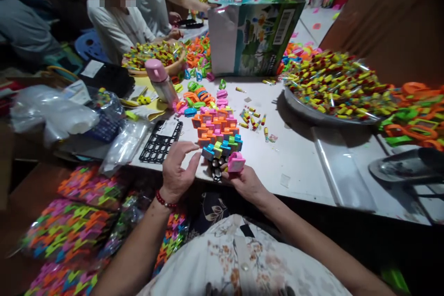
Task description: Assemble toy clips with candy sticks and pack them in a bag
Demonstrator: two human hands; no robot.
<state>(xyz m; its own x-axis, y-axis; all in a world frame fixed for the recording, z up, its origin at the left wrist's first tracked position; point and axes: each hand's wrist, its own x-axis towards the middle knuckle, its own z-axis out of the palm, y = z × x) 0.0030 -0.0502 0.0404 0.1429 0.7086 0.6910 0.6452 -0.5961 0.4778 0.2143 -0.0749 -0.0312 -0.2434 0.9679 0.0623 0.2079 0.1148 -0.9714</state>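
My right hand (244,179) grips a pink plastic toy watch (236,163) at the table's front edge. My left hand (178,169) is empty, its thumb and fingers curved apart, just left of the blue pieces. Between my hands, a black slotted rack (217,171) shows its bare front end. Rows of orange, pink, blue and green toy watches (217,129) stand packed in the rest of it. Beyond them lie loose toy watches (199,95) in a heap. A second black rack (161,141), with a white paper on it, lies left of my left hand.
A big metal basin (312,106) heaped with small yellow-and-red tubes stands at right. Behind are a printed carton (256,32) and a pink-capped bottle (161,81). Clear bags (125,145) lie at left, packed bundles (69,229) below. Two co-workers (118,27) are across the table.
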